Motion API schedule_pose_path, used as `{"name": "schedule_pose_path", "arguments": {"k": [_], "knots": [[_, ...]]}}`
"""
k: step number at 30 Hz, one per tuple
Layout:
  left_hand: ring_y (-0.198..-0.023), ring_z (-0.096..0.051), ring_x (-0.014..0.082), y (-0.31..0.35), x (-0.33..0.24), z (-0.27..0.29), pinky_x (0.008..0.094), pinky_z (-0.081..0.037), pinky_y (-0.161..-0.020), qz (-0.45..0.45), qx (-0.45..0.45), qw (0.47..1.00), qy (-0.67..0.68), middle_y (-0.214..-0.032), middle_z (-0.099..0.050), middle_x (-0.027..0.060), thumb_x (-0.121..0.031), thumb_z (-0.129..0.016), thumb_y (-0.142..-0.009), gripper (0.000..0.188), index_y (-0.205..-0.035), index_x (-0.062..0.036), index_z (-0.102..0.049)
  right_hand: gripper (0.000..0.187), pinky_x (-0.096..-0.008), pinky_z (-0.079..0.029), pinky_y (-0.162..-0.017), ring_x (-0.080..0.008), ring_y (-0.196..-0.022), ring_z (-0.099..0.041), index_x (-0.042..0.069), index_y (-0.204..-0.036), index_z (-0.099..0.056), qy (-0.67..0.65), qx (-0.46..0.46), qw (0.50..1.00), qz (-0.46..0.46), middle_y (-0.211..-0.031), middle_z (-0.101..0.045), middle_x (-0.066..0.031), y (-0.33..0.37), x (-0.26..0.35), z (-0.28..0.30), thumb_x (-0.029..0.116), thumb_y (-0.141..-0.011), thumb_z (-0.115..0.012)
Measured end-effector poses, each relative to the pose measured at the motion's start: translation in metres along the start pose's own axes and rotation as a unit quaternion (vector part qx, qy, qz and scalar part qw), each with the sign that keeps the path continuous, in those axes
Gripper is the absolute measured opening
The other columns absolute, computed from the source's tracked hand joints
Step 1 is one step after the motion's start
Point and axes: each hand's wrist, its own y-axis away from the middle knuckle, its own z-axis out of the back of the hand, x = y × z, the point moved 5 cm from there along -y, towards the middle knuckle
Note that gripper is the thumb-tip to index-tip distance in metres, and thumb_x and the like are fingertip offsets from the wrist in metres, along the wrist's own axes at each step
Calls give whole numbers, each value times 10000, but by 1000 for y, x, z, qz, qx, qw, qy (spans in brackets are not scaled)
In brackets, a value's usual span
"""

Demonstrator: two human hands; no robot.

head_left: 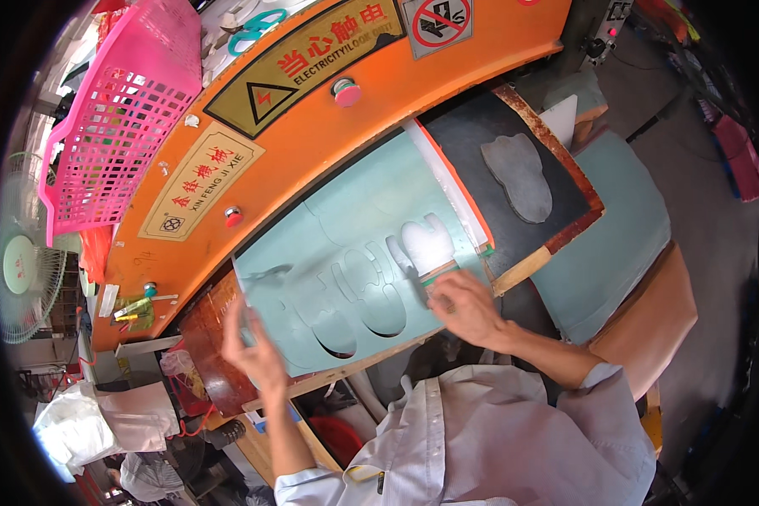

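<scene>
A pale blue-green sheet (363, 194) lies under the orange press beam, with several curved, sole-like cut-outs in its near half. My right hand (468, 308) is at the sheet's right part, fingers curled and pressed together at a narrow green-and-brown edged strip (440, 272). Just beyond that strip is a bright whitish rounded shape (427, 243); my fingers hide how the two join. My left hand (257, 350) is over the sheet's left edge, fingers apart and slightly blurred, with nothing seen in it. A grey smear-like shape (268, 273) shows on the sheet nearby.
The orange press beam (312, 126) with red buttons spans the far side. A grey sole-shaped piece (519, 179) lies on a dark board (468, 126) at right. More blue-green sheets (611, 228) and a brown sheet (649, 320) are beyond. A pink basket (122, 110) stands upper left.
</scene>
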Motion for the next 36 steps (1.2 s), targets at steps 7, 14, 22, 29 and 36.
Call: {"name": "schedule_pose_path", "arguments": {"k": [7,14,22,29,36], "knots": [[-1047,-588,398,152,-11,-133,495,-468,-985,-80,297,951,28,-1092,-654,210,15,-740,-798,589,-1376,18,-625,233,-310,-523,-800,-86,-892,-682,31,-1053,-816,-253,376,884,-116,-940,-793,-42,-9,-37,-70,230,-931,-805],[-1181,-576,422,167,-13,-140,497,-453,-1058,-40,307,949,51,-1214,-623,247,-152,-763,-917,600,-1442,42,-547,301,-301,-486,-1043,-101,-1037,-683,2,-1082,-816,-424,383,803,-167,-1063,-802,-56,-17,-38,-97,277,-962,-798],[-843,-615,173,114,16,-102,386,-554,-905,231,210,885,346,-860,-624,43,-271,-586,-1105,432,-1350,83,-611,336,-326,-533,-886,-139,-992,-676,-24,-1100,-771,-241,268,920,-154,-1035,-781,-80,16,-36,-59,300,-1020,-733],[-842,-612,137,94,30,-99,349,-544,-881,239,243,874,347,-827,-635,35,-296,-599,-1111,457,-1362,85,-630,201,-440,-550,-913,-359,-1125,-663,34,-1019,-756,61,-119,991,-5,-1226,-689,-163,34,41,7,212,-930,-777],[-766,-603,129,91,32,-101,296,-505,-728,241,295,844,377,-830,-650,37,-298,-641,-1082,460,-1370,60,-640,295,-455,-561,-785,-363,-917,-735,10,-1046,-741,31,-20,984,-173,-983,-761,-181,-21,36,-100,268,-913,-794]]}}
